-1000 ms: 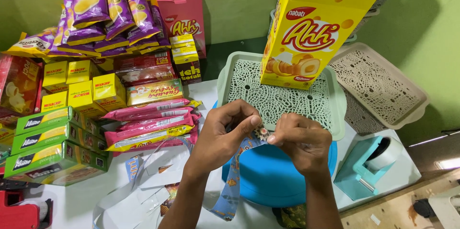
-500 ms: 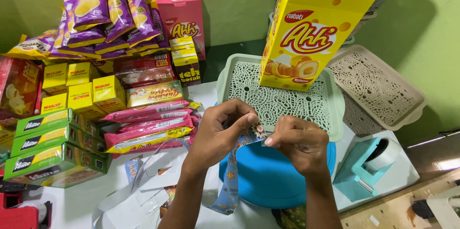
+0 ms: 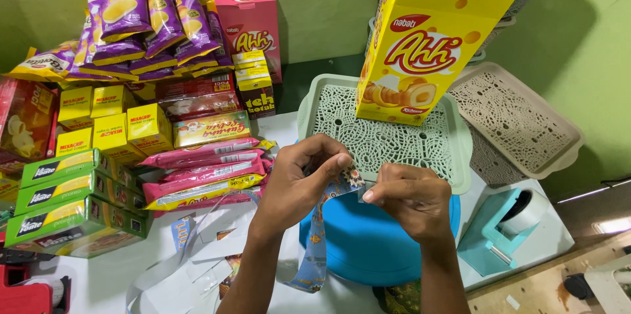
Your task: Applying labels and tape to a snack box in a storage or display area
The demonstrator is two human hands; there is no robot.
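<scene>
My left hand (image 3: 303, 184) and my right hand (image 3: 406, 197) meet in front of me and pinch a patterned blue ribbon (image 3: 317, 248) between their fingertips. The ribbon's top end shows a small flower-like print (image 3: 353, 177) between the two hands, and its tail hangs down past my left wrist. Both hands hover over a round blue lid (image 3: 368, 242). Just behind them lies a pale green lattice tray lid (image 3: 388, 140) with a tall yellow snack box (image 3: 430, 35) standing on it.
Stacks of snack packs fill the left: purple chip bags (image 3: 141, 15), yellow boxes (image 3: 112, 123), green boxes (image 3: 66, 196), pink wafer packs (image 3: 204, 169), a pink box (image 3: 250, 22). A teal tape dispenser (image 3: 503, 225) sits right. A beige lattice basket lid (image 3: 516, 120) leans behind it.
My hands have stayed over the blue lid, fingers shifting slightly on the ribbon; the ribbon's printed end now shows more clearly between them.
</scene>
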